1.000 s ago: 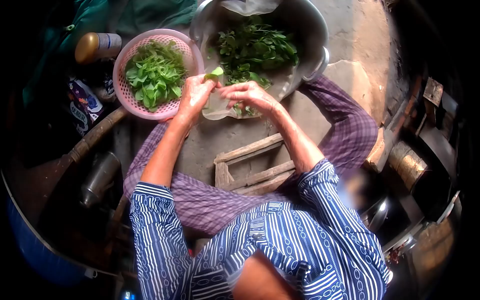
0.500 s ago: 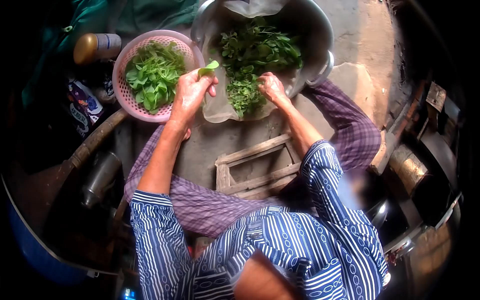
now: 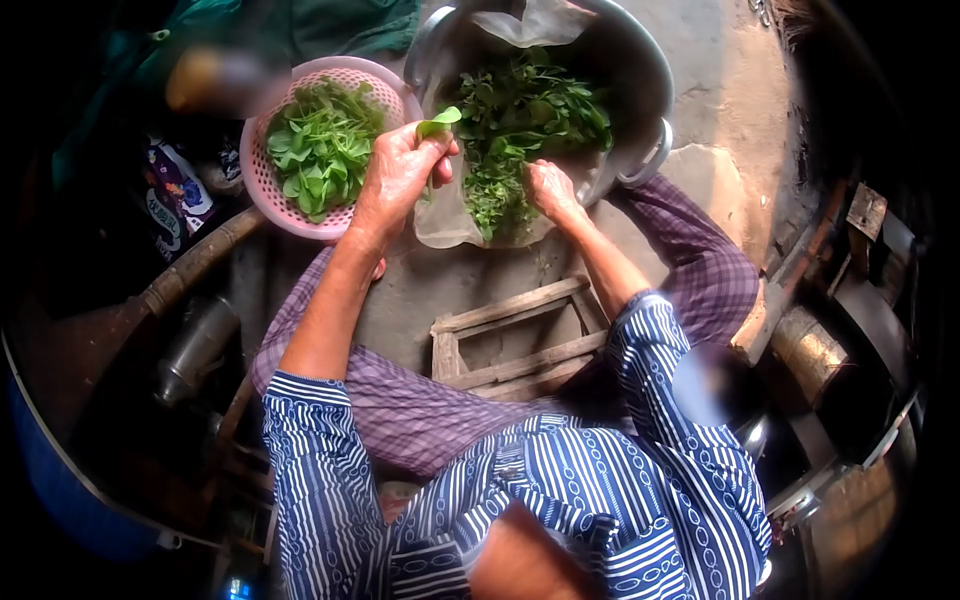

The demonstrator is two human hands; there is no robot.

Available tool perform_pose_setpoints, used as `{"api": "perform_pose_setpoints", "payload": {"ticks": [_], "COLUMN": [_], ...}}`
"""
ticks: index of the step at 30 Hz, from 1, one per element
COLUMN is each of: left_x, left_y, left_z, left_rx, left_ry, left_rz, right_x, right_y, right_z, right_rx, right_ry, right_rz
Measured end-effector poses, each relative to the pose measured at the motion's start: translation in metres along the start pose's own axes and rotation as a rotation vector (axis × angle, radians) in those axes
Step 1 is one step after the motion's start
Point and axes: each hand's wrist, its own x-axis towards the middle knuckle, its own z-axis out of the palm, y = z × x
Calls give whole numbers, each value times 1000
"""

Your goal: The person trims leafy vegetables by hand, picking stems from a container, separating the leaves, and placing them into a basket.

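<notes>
My left hand (image 3: 400, 175) is closed on a green leaf (image 3: 439, 122), held up between the pink basket and the metal pot. My right hand (image 3: 552, 190) has its fingers pressed together at the edge of the small-leaved greens (image 3: 497, 195); what is between the fingertips is hidden. These greens lie on a pale sheet (image 3: 440, 222) spread in and over the front of the large metal pot (image 3: 655, 75). Darker leafy greens (image 3: 545, 95) lie farther back in it. Bright green leafy stems (image 3: 322, 150) fill part of the pink perforated basket (image 3: 257, 165).
A wooden frame (image 3: 510, 335) stands on the floor between my legs. At the left are a blurred jar (image 3: 200, 80), a printed packet (image 3: 178, 190), a bamboo pole (image 3: 205, 260) and a metal flask (image 3: 198, 350). Wood pieces (image 3: 866, 210) lie at the right.
My right hand has moved from beside my left hand to the small-leaved greens, and its fingers have closed there. The left hand still holds the leaf, and the view has shifted slightly.
</notes>
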Motion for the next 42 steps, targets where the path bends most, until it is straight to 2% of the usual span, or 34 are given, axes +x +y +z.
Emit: {"api": "perform_pose_setpoints", "payload": {"ticks": [1, 3, 4, 5, 7, 9, 11, 13, 14, 17, 20, 25, 28, 33, 36, 39, 41, 42], "left_x": [0, 1, 3, 4, 2, 1, -1, 0, 2, 0, 2, 7, 9, 6, 5, 6, 8, 11], "left_y": [0, -2, -5, -6, -9, -11, -11, -13, -15, -24, -31, -44, -43, -28, -27, -28, -30, -38], "left_z": [0, 1, 1, 1, 0, 1, 5, 6, 6, 9, 10, 14, 18, 17, 18, 14, 17, 15], "left_rx": [-3, -107, -131, -134, -109, -156, -80, -86, -90, -70, -190, -341, -461, -511, -517, -550, -315, -228], "left_ry": [-1, -17, 9, 7, 14, 5, -32, -53, -59, -51, -55, -25, -53, -83, -109, -197, -90, -102], "left_rz": [7, -20, -29, -21, -11, -28, -35, -45, -70, -114, -171, -229, -176, -121, -126, -113, -50, -10], "right_x": [-6, -20, -26, -32, -41, -46, -53, -53, -53, -60, -63, -67, -70, -66, -67, -69, -72, -69], "right_y": [-5, -21, -37, -42, -47, -43, -42, -31, -27, -54, -75, -113, -135, -149, -153, -156, -150, -142], "right_z": [-8, -30, -58, -68, -80, -82, -84, -78, -72, -93, -106, -120, -131, -119, -122, -133, -139, -143], "right_rx": [-6, 106, 201, 195, 498, 881, 1052, 1166, 1315, 1396, 1527, 1575, 1444, 1094, 1038, 1017, 699, 701], "right_ry": [5, 177, 95, 102, 230, 275, 179, 12, 62, 109, 79, 98, 36, 173, 171, 73, 343, 432], "right_rz": [-1, 119, 225, 223, 312, 315, 340, 511, 434, 451, 391, 254, 159, 29, 36, 86, 79, 42]}}
